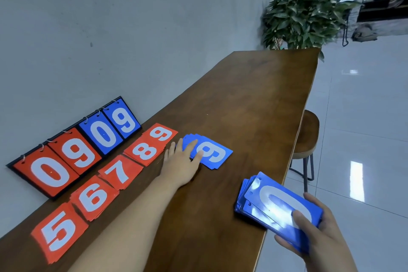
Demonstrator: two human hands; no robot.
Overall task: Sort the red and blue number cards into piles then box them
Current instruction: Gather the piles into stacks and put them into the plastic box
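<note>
Red number cards lie in a row along the wooden table point(254, 99): a 5 point(58, 231), a 6 point(93, 197), a 7 point(120, 173), an 8 point(144, 151) and a 9 point(162, 134). To their right sits a small pile of blue cards topped by a 9 point(215, 155). My left hand point(182, 161) reaches out with straight fingers resting on that pile's left part. My right hand point(313, 234) grips a thick stack of blue cards point(271, 205) with a 0 on top, thumb pressed on its face, near the table's right edge.
A flip scoreboard point(75, 150) with red 0 9 and blue 0 9 leans against the grey wall at the left. A round wooden stool point(309, 137) stands beside the table's right edge. A leafy plant point(302, 13) sits beyond the table's far end.
</note>
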